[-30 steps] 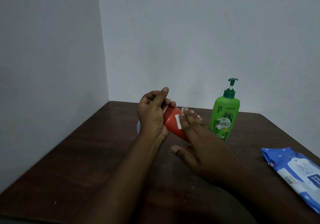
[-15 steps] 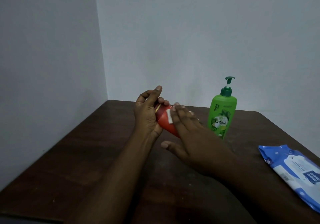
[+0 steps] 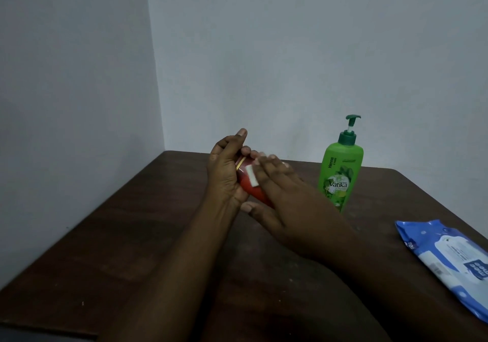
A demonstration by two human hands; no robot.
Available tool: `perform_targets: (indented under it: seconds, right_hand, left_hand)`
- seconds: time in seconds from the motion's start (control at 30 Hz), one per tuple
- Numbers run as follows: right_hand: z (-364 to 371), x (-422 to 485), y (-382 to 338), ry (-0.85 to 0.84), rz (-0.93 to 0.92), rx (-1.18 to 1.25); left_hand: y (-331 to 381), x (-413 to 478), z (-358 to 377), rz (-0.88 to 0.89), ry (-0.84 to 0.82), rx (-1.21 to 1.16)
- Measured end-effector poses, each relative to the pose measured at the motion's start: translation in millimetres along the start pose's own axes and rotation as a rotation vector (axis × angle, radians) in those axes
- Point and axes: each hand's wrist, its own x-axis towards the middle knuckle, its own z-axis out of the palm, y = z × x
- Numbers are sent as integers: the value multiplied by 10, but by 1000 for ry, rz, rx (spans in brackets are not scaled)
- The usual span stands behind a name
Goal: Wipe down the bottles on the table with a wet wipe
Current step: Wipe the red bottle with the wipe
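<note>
My left hand (image 3: 224,172) grips a small red bottle (image 3: 247,188) held tilted above the table, with a gold band showing near its top. My right hand (image 3: 287,204) lies over the bottle with straight fingers and presses a white wet wipe (image 3: 252,179) against its side. Only a narrow strip of the wipe shows past the fingertips, and my right thumb sits below the bottle. A green pump bottle (image 3: 339,175) stands upright to the right of my hands, apart from them.
A blue and white pack of wet wipes (image 3: 449,259) lies flat near the right edge of the dark wooden table (image 3: 132,236). The table sits in a corner, with pale walls at the left and behind.
My right fingers have slid the wipe along the red bottle toward my left hand. Both hands have drifted slightly to the left. The green bottle and the pack have not moved.
</note>
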Motion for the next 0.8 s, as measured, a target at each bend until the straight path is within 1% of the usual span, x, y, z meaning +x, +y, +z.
perform_targets:
  seconds: [0.03,0.1,0.2,0.27,0.33,0.4,0.53,0.6,0.7,0.8]
  right_hand:
    - [9,-27,34,-24,30,41]
    - [33,-152,56,-39,61,44]
    - [81,-320,-43,24,61,-80]
    - [64,-306,-136,52,75,-87]
    - [33,-191,-198,66,100,-15]
    - [-6,-29,-225,29,161,99]
    - [-63,186,-209,51,226,221]
    - [-20,109,-210,25,227,194]
    - [109,-195,-179,-50,223,41]
    - [165,-442,-2,-95,279,-22]
  left_hand:
    - [17,10,-14,6,-4,2]
    - [22,11,-25,13,-4,20]
    - [-25,-15,9,-4,-15,39]
    - [-56,-34,36,-4,-32,44]
    - [-60,-52,42,5,-54,17]
    - [-52,-56,33,9,-64,13]
    - [-40,-63,19,18,-22,30]
    - [-6,-48,11,38,-7,22]
    - [79,-10,-12,61,19,1]
    - [110,12,-22,72,34,-6]
